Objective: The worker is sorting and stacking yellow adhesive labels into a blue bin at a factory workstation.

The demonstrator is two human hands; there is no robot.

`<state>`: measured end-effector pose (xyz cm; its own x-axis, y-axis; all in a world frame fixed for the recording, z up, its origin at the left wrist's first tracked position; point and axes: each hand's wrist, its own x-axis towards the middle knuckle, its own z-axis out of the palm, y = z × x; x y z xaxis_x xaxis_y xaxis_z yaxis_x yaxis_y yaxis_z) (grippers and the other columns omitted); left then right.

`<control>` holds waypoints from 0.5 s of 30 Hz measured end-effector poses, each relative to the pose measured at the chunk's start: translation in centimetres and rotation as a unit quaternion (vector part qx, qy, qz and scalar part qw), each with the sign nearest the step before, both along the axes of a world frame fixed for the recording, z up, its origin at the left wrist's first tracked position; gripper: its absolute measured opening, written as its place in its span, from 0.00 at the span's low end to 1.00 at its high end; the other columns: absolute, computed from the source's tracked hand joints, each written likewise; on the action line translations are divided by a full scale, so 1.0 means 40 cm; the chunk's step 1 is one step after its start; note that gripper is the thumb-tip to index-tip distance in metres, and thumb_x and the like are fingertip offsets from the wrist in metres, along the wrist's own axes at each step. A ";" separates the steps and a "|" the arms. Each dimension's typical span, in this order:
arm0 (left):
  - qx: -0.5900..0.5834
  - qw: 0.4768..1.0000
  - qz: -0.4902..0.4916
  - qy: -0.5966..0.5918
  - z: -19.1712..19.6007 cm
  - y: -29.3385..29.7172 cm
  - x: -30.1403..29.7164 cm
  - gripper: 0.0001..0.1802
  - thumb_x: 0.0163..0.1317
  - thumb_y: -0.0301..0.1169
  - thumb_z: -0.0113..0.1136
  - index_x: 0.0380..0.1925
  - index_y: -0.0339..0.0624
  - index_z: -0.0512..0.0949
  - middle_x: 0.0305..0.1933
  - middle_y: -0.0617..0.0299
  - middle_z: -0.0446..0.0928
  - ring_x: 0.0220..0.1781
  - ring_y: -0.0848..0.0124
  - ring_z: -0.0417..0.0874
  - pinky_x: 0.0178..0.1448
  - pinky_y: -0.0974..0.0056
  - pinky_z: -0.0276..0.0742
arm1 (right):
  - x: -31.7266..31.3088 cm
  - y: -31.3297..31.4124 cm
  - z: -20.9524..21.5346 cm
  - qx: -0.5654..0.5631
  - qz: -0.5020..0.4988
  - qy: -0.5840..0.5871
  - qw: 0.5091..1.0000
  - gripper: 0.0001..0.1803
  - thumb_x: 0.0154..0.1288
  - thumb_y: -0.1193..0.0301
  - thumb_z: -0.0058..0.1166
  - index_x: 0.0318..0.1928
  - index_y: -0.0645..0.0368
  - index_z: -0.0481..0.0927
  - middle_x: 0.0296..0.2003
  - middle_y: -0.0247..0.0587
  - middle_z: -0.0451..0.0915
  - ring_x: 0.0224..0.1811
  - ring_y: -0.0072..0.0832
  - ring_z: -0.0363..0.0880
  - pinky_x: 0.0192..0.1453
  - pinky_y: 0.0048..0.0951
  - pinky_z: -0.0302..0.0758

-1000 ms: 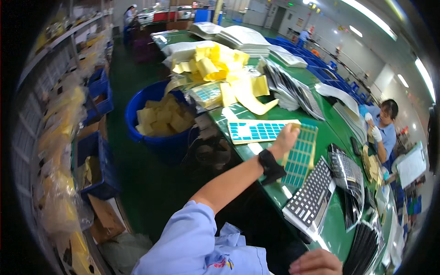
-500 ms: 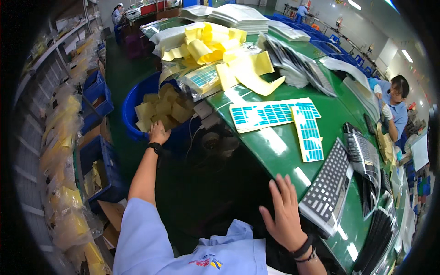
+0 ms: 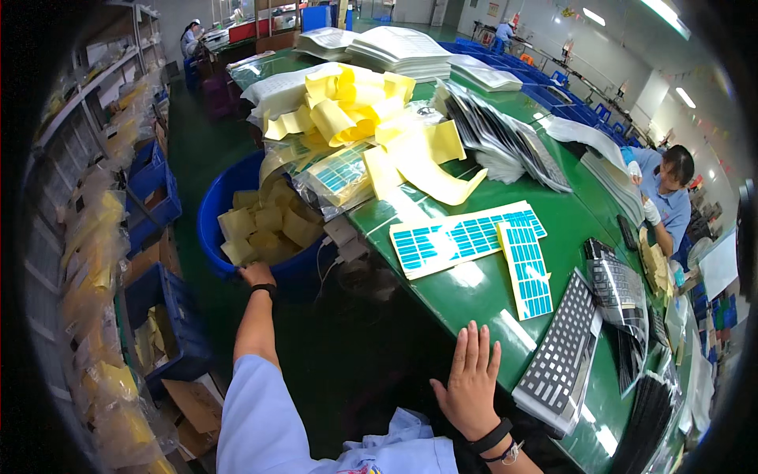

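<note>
My left hand (image 3: 257, 274) is at the near rim of a round blue bin (image 3: 207, 225), its fingers curled over the edge. Crumpled yellowish paper pieces (image 3: 264, 223) fill the bin just beyond those fingers. At the near edge of the green table (image 3: 442, 296), my right hand (image 3: 470, 385) rests palm down, fingers stretched out and holding nothing. Beyond it lie sheets of blue-green labels (image 3: 442, 243) and a smaller label sheet (image 3: 527, 272) overlapping them. A stack of black keyboard-patterned sheets (image 3: 559, 347) sits to the right of this hand.
Yellow paper strips (image 3: 355, 107) are heaped at the table's far left, beside dark bagged sheets (image 3: 505, 130) and white stacks (image 3: 399, 51). Blue crates (image 3: 162, 304) and a shelf of plastic-bagged goods (image 3: 103, 284) line the left. A co-worker (image 3: 667, 193) sits across the table at right.
My left hand has drawn back from the paper pieces to the bin's near rim. My right hand has come down onto the table edge. The whole view has shifted slightly.
</note>
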<state>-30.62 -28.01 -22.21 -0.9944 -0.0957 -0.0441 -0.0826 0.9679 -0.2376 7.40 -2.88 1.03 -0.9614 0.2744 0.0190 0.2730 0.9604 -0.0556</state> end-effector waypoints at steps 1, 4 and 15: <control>0.003 1.000 0.000 0.001 0.001 0.009 -0.004 0.12 0.56 0.32 0.49 0.40 0.52 0.78 0.46 0.63 0.75 0.54 0.66 0.70 0.57 0.50 0.58 | -0.004 0.001 -0.001 -0.005 0.003 -0.002 1.000 0.49 0.45 0.62 0.60 0.61 0.71 0.47 0.63 0.55 0.45 0.67 0.49 0.39 0.67 0.50 0.36; -0.115 0.991 -0.062 -0.033 -0.001 0.018 0.006 0.12 0.54 0.34 0.51 0.39 0.53 0.78 0.43 0.65 0.76 0.46 0.69 0.76 0.41 0.62 0.70 | -0.007 0.004 -0.004 0.009 0.000 -0.012 1.000 0.50 0.44 0.60 0.60 0.61 0.71 0.46 0.63 0.55 0.44 0.67 0.50 0.38 0.67 0.50 0.35; -0.035 0.941 -0.304 -0.148 0.135 0.045 0.307 0.13 0.38 0.41 0.62 0.24 0.48 0.81 0.30 0.60 0.79 0.35 0.65 0.81 0.37 0.63 0.73 | -0.009 0.000 -0.002 -0.008 0.007 0.024 1.000 0.53 0.42 0.61 0.61 0.61 0.72 0.44 0.63 0.58 0.45 0.67 0.49 0.39 0.67 0.48 0.34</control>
